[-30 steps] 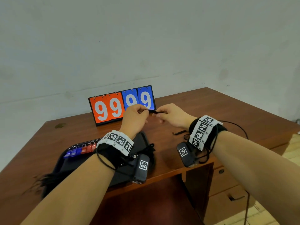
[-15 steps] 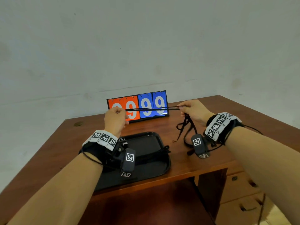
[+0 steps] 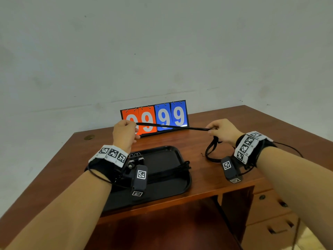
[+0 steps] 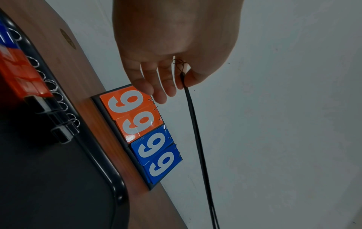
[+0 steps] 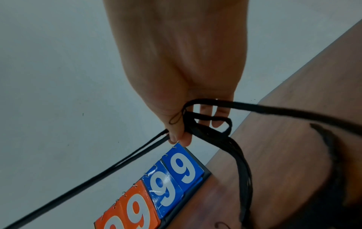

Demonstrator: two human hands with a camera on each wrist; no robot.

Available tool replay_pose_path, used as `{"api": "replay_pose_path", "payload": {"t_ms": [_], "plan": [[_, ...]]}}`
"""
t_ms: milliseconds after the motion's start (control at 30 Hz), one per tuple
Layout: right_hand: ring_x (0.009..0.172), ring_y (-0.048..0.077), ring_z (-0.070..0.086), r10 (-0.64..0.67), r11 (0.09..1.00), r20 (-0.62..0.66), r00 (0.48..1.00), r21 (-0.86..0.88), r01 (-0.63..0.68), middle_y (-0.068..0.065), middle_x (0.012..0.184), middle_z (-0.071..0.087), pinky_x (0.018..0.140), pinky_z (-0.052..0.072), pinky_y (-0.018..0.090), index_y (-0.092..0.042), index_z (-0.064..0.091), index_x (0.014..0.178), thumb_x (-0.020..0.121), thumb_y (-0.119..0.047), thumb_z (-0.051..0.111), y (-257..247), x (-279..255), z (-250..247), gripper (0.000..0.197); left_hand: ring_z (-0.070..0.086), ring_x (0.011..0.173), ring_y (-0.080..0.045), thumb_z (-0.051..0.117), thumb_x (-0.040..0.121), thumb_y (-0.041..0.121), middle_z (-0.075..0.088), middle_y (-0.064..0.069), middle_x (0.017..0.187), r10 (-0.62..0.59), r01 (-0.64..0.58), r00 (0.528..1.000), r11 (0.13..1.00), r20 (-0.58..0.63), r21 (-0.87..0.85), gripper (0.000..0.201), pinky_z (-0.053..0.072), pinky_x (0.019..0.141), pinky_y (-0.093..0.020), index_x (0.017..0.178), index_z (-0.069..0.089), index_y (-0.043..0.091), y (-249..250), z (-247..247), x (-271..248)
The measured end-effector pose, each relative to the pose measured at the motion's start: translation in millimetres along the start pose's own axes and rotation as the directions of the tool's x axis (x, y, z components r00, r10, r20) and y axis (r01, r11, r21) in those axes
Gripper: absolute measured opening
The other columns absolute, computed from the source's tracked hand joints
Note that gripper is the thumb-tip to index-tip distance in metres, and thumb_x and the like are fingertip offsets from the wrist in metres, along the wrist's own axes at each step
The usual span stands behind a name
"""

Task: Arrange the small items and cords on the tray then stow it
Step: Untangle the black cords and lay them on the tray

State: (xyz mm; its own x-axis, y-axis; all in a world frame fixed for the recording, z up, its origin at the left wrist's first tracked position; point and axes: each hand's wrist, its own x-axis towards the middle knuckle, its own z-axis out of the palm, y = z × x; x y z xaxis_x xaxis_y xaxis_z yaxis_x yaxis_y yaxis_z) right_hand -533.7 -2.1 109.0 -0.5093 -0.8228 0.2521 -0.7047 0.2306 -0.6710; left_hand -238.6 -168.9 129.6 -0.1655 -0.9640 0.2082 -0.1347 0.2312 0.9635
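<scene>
A black cord (image 3: 171, 126) stretches taut in the air between my two hands, above the desk. My left hand (image 3: 125, 131) pinches its end between thumb and forefinger (image 4: 184, 77). My right hand (image 3: 222, 129) pinches the cord (image 5: 205, 133) where it bunches; loose loops (image 3: 211, 150) hang from it down to the desk. A black tray (image 3: 167, 188) lies on the desk below my left wrist. On it are a bundle of black cords (image 3: 173, 169) and a row of binder clips (image 3: 136, 156), black, orange and blue (image 4: 29, 83).
A flip scoreboard (image 3: 155, 118) reading 99 99 stands at the back of the wooden desk (image 3: 207, 179), against the wall. Drawers (image 3: 268, 210) sit under the desk at the right. A round cable hole cap (image 3: 89, 137) is at the desk's back left.
My hands have drawn apart, from touching in front of the scoreboard to wide apart, pulling the cord straight between them. The head view has tilted upward.
</scene>
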Motion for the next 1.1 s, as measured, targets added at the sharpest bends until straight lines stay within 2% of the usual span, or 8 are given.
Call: {"api": "replay_pose_path", "payload": {"t_ms": [100,233,433,567,667,867,1000,1100], "plan": [[0.07,0.015,0.063,0.004,0.999,0.015,1.0,-0.04,-0.003,0.0,0.081,0.069,0.066,0.05,0.027,-0.014,0.074,0.095,0.088,-0.01,0.069,7.8,-4.1,2.2,0.01,0.066,0.07,-0.021,0.047,0.098,0.018,0.065,-0.007,0.09,0.0,0.0,1.0,1.0,0.011,-0.016,0.013,0.051,0.058,-0.029,0.096,0.06,0.015,2.3,8.4,-1.1],[0.07,0.019,0.075,0.094,0.977,0.03,0.995,0.189,-0.098,0.008,0.082,0.075,0.071,0.059,0.027,-0.01,0.073,0.092,0.083,-0.007,0.075,25.5,-7.1,0.2,0.01,0.065,0.07,-0.021,0.045,0.098,0.018,0.064,-0.005,0.089,0.004,-0.004,1.0,1.0,-0.007,-0.016,0.015,0.051,0.057,-0.028,0.099,0.06,0.015,3.2,17.0,-1.8],[0.076,0.025,0.075,0.246,0.782,0.044,0.968,0.582,-0.225,0.028,0.099,0.068,0.063,0.059,0.02,0.01,0.068,0.101,0.087,0.014,0.062,46.1,-12.7,-5.5,0.016,0.065,0.07,-0.02,0.045,0.098,0.017,0.064,-0.006,0.089,-0.001,0.001,1.0,1.0,-0.028,-0.001,0.015,0.05,0.057,-0.028,0.101,0.059,0.013,2.9,28.9,-3.3],[0.074,0.025,0.074,0.385,0.64,-0.06,0.921,0.737,-0.219,0.025,0.099,0.067,0.059,0.059,0.02,0.007,0.068,0.097,0.088,0.013,0.061,59.6,-10.4,-11.7,0.013,0.064,0.068,-0.019,0.045,0.097,0.016,0.063,-0.005,0.088,0.011,-0.01,0.999,1.0,-0.032,0.02,0.015,0.049,0.056,-0.027,0.091,0.058,0.015,4.7,37.8,-5.2],[0.069,0.023,0.075,0.434,0.598,-0.092,0.896,0.773,-0.21,0.024,0.095,0.069,0.059,0.059,0.02,0.003,0.068,0.093,0.088,0.012,0.061,70.9,-10.4,-17.5,0.013,0.064,0.065,-0.018,0.045,0.097,0.016,0.064,-0.005,0.088,0.019,-0.019,0.999,0.999,-0.031,0.029,0.015,0.049,0.055,-0.027,0.096,0.059,0.013,4.4,44.0,-5.4],[0.068,0.019,0.072,0.441,0.695,-0.172,0.881,0.686,-0.214,0.021,0.095,0.072,0.067,0.06,0.024,-0.007,0.072,0.086,0.084,0.011,0.066,93.0,-13.6,-23.4,0.019,0.063,0.063,-0.017,0.044,0.098,0.017,0.064,-0.005,0.091,0.017,-0.016,0.999,0.999,-0.036,0.04,0.018,0.049,0.054,-0.026,0.105,0.059,0.012,4.0,51.9,-6.8],[0.068,0.021,0.071,0.413,0.762,-0.099,0.905,0.582,-0.284,0.024,0.095,0.069,0.06,0.061,0.024,0.0,0.07,0.085,0.088,0.014,0.058,86.4,-19.1,-25.6,0.018,0.063,0.063,-0.017,0.043,0.098,0.018,0.065,-0.006,0.093,0.009,-0.008,1.0,0.999,-0.016,0.043,0.018,0.048,0.054,-0.028,0.106,0.059,0.012,6.0,57.8,-9.0],[0.079,0.027,0.07,0.421,0.811,-0.032,0.907,0.462,-0.36,0.024,0.101,0.068,0.066,0.062,0.031,-0.001,0.069,0.085,0.092,0.01,0.053,82.2,-20.9,-21.6,0.021,0.063,0.064,-0.017,0.044,0.098,0.017,0.065,-0.006,0.093,0.008,-0.008,1.0,0.999,-0.002,0.033,0.016,0.049,0.054,-0.028,0.102,0.059,0.012,7.5,61.8,-11.1]]}}
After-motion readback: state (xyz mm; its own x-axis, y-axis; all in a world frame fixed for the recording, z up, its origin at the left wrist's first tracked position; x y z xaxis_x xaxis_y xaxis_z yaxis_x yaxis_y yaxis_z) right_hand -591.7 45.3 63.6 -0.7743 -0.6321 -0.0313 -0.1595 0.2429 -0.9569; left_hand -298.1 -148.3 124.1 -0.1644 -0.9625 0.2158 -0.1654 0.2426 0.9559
